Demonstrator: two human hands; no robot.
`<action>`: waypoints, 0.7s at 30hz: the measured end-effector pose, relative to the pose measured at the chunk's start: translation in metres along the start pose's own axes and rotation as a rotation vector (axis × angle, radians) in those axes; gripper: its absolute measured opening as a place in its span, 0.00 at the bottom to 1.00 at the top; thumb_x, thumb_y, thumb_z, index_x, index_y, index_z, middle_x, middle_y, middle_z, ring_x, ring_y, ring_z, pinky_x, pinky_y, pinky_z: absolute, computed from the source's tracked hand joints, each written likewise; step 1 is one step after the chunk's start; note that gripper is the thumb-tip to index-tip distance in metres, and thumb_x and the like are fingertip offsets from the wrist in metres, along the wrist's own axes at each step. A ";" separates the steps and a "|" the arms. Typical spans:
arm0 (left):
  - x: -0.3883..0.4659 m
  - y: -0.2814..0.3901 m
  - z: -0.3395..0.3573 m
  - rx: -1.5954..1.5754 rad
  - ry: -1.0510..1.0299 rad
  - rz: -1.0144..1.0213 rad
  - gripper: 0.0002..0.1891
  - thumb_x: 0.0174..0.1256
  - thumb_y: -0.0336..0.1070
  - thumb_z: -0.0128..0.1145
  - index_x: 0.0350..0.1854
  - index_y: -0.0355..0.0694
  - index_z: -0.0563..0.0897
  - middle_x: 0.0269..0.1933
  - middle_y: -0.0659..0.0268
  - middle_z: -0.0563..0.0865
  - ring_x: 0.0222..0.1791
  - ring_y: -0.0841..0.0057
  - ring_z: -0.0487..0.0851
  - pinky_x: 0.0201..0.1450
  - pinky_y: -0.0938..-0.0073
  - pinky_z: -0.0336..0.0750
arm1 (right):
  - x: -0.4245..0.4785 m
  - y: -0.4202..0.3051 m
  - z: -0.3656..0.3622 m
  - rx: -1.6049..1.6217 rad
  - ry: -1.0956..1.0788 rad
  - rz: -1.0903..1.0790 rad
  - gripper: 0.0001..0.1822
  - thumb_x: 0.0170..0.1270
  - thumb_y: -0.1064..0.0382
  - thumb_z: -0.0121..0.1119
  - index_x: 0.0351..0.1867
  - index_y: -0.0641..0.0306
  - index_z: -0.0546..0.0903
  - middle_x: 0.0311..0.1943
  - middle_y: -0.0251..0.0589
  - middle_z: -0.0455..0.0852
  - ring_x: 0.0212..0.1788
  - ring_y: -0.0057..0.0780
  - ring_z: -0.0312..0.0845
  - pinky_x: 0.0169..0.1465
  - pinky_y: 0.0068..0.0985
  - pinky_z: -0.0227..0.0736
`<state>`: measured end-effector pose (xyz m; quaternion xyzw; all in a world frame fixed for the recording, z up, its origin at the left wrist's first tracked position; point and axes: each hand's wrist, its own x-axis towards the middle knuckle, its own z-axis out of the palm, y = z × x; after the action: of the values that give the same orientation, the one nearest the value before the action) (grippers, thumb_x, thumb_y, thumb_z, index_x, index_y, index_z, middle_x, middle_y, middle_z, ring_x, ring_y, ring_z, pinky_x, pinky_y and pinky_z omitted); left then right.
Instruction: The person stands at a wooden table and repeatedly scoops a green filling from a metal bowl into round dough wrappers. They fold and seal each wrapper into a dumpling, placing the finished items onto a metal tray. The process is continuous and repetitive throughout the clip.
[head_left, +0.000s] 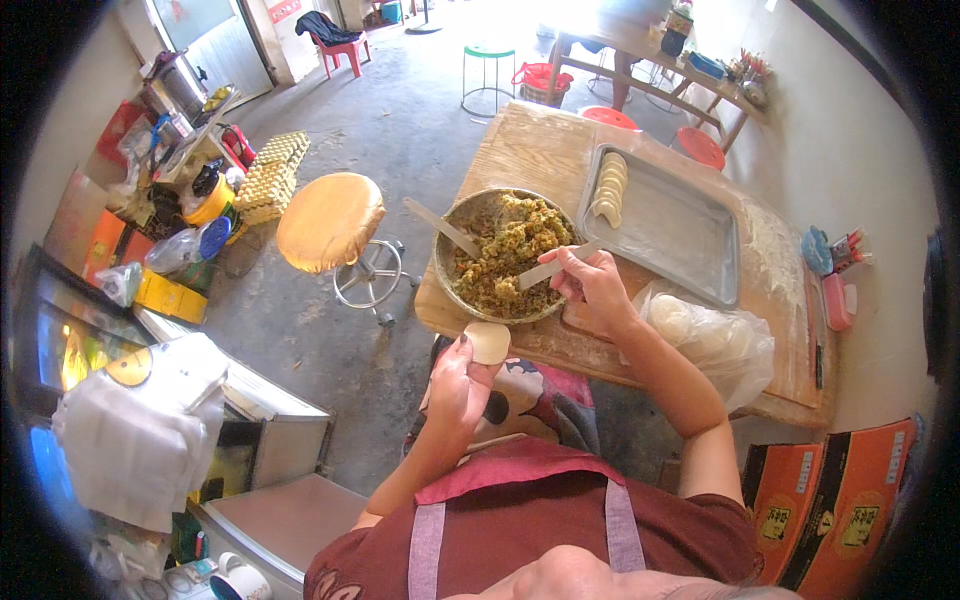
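Note:
A round, pale dough wrapper (487, 343) lies in my left hand (462, 384), held just off the table's near edge. My right hand (592, 285) grips a flat spatula (541, 274), its tip in the chopped filling (517, 232). That filling is heaped in a large round metal bowl (444, 281) at the table's left corner. A second flat stick (435, 221) leans out over the bowl's left rim. Beyond my right hand, a metal tray (675, 225) holds a row of folded dumplings (611, 187) along its left side.
A plastic bag of dough (705, 341) lies on the wooden table (517, 142) beside my right forearm. Left of the table stands a wheeled stool (330, 217). Stacked egg trays (271, 180) are farther left. Orange cartons (832, 502) stand by the right wall.

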<state>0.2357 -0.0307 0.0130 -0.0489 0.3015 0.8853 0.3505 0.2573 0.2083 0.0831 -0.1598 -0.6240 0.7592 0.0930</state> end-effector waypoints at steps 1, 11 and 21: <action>-0.004 0.000 -0.002 -0.009 0.000 -0.022 0.19 0.84 0.33 0.39 0.68 0.26 0.68 0.68 0.44 0.76 0.68 0.52 0.78 0.73 0.51 0.73 | 0.000 -0.002 -0.002 -0.019 0.021 -0.009 0.18 0.78 0.53 0.56 0.43 0.65 0.89 0.22 0.30 0.82 0.20 0.12 0.66 0.24 0.16 0.56; -0.001 0.012 0.041 -0.175 -0.050 -0.007 0.29 0.86 0.48 0.33 0.72 0.24 0.63 0.72 0.41 0.71 0.73 0.49 0.71 0.78 0.49 0.65 | -0.043 -0.034 0.003 -0.030 -0.039 -0.074 0.17 0.79 0.54 0.54 0.45 0.65 0.88 0.25 0.30 0.82 0.23 0.13 0.70 0.27 0.16 0.62; -0.001 0.021 0.059 -0.267 -0.139 -0.081 0.34 0.85 0.54 0.26 0.74 0.25 0.60 0.72 0.42 0.71 0.74 0.51 0.69 0.80 0.52 0.61 | -0.081 0.032 0.007 -0.924 -0.326 -1.121 0.26 0.53 0.70 0.67 0.57 0.67 0.84 0.37 0.40 0.79 0.35 0.36 0.81 0.38 0.32 0.79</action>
<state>0.2305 -0.0098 0.0722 -0.0460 0.1539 0.9039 0.3965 0.3319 0.1673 0.0629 0.2747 -0.8734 0.2723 0.2960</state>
